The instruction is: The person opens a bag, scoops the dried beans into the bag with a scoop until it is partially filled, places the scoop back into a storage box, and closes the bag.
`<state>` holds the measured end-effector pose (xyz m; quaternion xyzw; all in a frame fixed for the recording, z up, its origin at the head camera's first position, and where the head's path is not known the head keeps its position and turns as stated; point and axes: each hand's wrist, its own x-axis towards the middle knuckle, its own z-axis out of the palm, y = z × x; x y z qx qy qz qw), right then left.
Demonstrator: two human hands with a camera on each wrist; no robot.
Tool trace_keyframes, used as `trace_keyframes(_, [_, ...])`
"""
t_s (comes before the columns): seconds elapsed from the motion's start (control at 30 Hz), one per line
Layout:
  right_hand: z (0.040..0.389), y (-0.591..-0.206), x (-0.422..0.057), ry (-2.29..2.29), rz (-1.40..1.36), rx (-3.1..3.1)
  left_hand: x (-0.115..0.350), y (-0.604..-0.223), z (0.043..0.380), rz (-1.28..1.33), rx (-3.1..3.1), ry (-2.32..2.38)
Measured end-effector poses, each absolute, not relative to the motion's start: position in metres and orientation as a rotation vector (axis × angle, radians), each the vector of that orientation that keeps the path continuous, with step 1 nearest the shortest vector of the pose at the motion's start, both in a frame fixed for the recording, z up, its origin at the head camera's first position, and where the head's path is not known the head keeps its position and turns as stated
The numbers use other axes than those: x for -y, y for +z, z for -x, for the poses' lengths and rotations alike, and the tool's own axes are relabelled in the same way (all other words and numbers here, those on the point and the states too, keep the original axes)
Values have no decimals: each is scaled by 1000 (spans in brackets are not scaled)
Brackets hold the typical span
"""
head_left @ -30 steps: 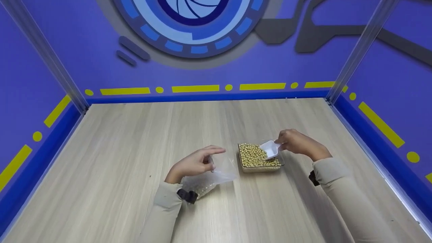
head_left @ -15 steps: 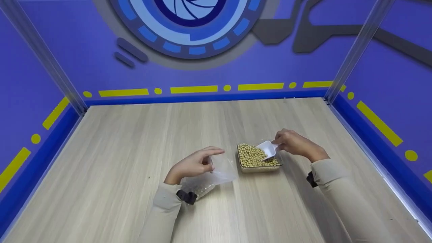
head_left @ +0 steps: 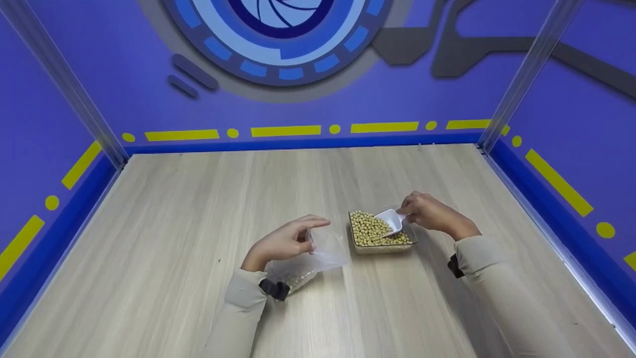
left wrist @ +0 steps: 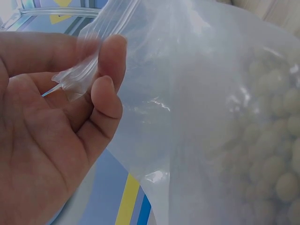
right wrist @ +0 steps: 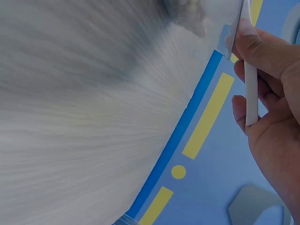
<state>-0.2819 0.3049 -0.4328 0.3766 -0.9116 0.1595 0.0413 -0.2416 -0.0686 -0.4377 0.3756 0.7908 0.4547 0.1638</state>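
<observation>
Your left hand (head_left: 283,243) pinches the rim of the clear plastic bag (head_left: 313,258) between thumb and fingertips (left wrist: 105,91), holding its mouth open toward the right; the bag lies on the worktop (head_left: 198,209) near the front edge, long axis slanting from front-left to back-right, beans settled at its lower end. Just right of it sits the clear tray (head_left: 380,232) of beans. Your right hand (head_left: 430,213) grips the white scoop (head_left: 390,221) by its handle, bowl pointing left and down into the beans.
</observation>
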Motion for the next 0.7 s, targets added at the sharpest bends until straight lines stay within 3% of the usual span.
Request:
trace_keyframes(0.37, [281,-441,-296,672,-1050,2980,69,-437,242,-1126,-2238,1307])
trace_keyframes(0.7, [282,-446,-291,682,-1126,2957,68,-436,241,-1096,-2253,1291])
